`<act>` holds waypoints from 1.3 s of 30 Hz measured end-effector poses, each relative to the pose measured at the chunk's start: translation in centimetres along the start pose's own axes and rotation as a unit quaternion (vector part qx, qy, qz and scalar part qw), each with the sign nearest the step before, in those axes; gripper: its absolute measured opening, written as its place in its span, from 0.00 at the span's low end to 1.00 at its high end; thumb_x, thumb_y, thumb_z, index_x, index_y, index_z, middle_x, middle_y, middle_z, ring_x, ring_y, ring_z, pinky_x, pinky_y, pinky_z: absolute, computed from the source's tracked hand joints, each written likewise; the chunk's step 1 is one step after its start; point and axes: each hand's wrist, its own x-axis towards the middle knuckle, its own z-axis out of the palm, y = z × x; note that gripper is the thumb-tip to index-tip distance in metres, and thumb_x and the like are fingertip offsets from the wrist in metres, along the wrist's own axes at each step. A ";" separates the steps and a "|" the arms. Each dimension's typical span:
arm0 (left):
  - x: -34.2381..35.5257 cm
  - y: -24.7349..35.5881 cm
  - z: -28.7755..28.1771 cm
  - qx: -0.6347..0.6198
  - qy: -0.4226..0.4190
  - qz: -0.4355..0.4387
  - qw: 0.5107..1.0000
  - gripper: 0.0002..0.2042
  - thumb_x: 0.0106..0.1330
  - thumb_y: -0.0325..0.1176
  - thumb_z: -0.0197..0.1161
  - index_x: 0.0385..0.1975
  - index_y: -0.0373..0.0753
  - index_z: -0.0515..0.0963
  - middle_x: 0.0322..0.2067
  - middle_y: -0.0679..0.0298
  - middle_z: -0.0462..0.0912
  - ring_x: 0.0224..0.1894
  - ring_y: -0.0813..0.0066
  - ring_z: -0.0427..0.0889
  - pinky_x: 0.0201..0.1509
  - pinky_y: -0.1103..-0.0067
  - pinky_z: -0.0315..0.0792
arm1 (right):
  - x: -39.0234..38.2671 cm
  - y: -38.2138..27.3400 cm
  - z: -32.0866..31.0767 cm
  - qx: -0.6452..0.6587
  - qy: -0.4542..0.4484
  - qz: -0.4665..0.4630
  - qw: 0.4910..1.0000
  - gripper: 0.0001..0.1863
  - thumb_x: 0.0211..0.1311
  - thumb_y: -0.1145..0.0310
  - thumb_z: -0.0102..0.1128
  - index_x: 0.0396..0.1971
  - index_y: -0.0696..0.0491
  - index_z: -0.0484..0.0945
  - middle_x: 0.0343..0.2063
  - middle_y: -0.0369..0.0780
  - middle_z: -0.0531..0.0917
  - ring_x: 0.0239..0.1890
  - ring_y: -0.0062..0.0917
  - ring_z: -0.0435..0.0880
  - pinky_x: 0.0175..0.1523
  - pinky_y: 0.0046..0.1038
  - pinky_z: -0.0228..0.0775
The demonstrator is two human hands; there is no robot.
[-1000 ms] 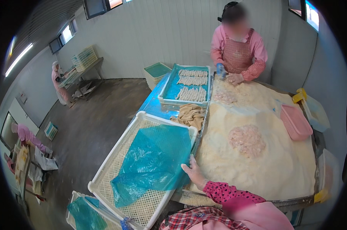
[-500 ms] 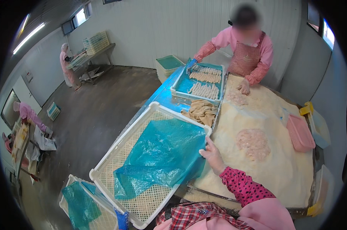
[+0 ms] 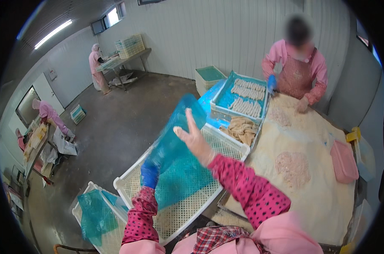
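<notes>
A thin teal plastic sheet [image 3: 185,178] lies partly in a white mesh tray [image 3: 232,144], its far end lifted and smeared by motion. On the sheet's left edge, my left hand [image 3: 149,174] in a blue glove is closed. My right hand [image 3: 196,142], in a clear glove, reaches over the tray beside the raised sheet. Its fingers are stretched out and apart, holding nothing. Both forearms wear pink dotted sleeves.
A floury work table [image 3: 259,199] with a pale, moist mound [image 3: 292,169] is on the right. Beyond my tray lie a tan cloth [image 3: 242,130] and a tray of white rolls [image 3: 245,107]. A co-worker [image 3: 294,67] stands across. Another sheet-lined tray [image 3: 115,237] sits lower left.
My left hand has come up from the tray's near edge onto the sheet. My right hand has left the tray rim and moved left, and the sheet's far end has risen.
</notes>
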 end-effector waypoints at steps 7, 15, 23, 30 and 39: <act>4.6 -2.1 -3.8 -0.064 0.167 0.005 0.984 0.12 0.51 0.26 0.59 0.36 0.33 0.75 0.31 0.56 0.81 0.32 0.66 0.80 0.39 0.73 0.74 | -14.8 -0.3 3.3 -0.203 -0.178 -0.049 0.961 0.55 0.50 0.43 0.59 0.65 0.63 0.38 0.62 0.53 0.57 0.62 0.41 0.60 0.65 0.38 0.52; 4.3 -10.2 -12.7 0.027 0.250 -0.121 0.960 0.14 0.43 0.31 0.62 0.29 0.30 0.76 0.26 0.54 0.80 0.27 0.65 0.78 0.33 0.73 0.73 | -18.5 -0.7 10.3 -0.237 -0.311 0.060 0.918 0.62 0.43 0.39 0.63 0.65 0.61 0.36 0.65 0.53 0.48 0.68 0.44 0.46 0.67 0.47 0.40; 2.8 -9.2 -13.5 -0.491 0.369 -0.162 0.772 0.19 0.58 0.35 0.50 0.48 0.32 0.70 0.49 0.53 0.73 0.45 0.63 0.75 0.45 0.67 0.73 | -14.8 -4.5 11.4 -0.257 -0.291 -0.039 0.921 0.58 0.44 0.43 0.63 0.66 0.58 0.38 0.66 0.47 0.45 0.68 0.40 0.44 0.66 0.53 0.35; 0.7 -0.2 -13.0 -0.518 0.311 -0.080 0.793 0.26 0.66 0.49 0.43 0.57 0.38 0.65 0.57 0.52 0.66 0.58 0.58 0.65 0.63 0.59 0.57 | -11.4 1.7 5.2 -0.347 -0.224 -0.126 0.902 0.26 0.53 0.70 0.48 0.56 0.53 0.66 0.47 0.39 0.75 0.42 0.26 0.76 0.50 0.32 0.65; -3.4 2.0 -13.1 0.512 -0.108 0.261 0.811 0.36 0.52 0.39 0.65 0.62 0.40 0.58 0.57 0.52 0.67 0.63 0.56 0.60 0.70 0.60 0.38 | -1.6 1.7 -1.0 -0.482 -0.101 -0.301 0.817 0.16 0.53 0.68 0.49 0.43 0.52 0.76 0.36 0.39 0.76 0.37 0.28 0.76 0.40 0.29 0.69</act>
